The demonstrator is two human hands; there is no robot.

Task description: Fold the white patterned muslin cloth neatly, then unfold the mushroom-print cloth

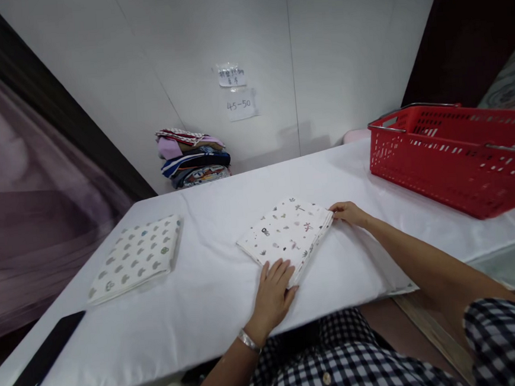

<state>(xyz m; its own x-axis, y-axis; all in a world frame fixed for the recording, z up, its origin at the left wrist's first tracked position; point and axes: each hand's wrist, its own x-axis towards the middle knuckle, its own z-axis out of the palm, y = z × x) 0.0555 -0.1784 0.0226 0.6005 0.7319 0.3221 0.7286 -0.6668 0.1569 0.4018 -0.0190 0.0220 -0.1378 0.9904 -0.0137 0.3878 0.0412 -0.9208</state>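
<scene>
A folded white cloth with small scattered prints [289,229] lies aslant on the white-covered tabletop [223,326], around the middle of its length and closer to the near edge than to the far one. The person's left hand [271,290] rests on the near corner of this cloth, its fingers extended on top and close together, the thumb apart from them by the cloth's edge. The right hand [349,214] is drawn narrow, thumb and fingers pinching the cloth's right-hand corner. A silver bracelet [248,340] circles the left wrist, and a black-and-white checked garment [325,372] shows below the near edge. Toward the left edge of the tabletop lies a second folded cloth, white with grey motifs [140,256], well apart from both hands; a flat black object [43,357] lies near it, by the near left corner. A red plastic basket [452,172] stands at the right end. By the far left corner rises a stack of folded fabrics [195,159]; whether it sits on the tabletop or just beyond it cannot be told. On the wall behind hang two paper labels [241,105], the lower reading "45-50".
</scene>
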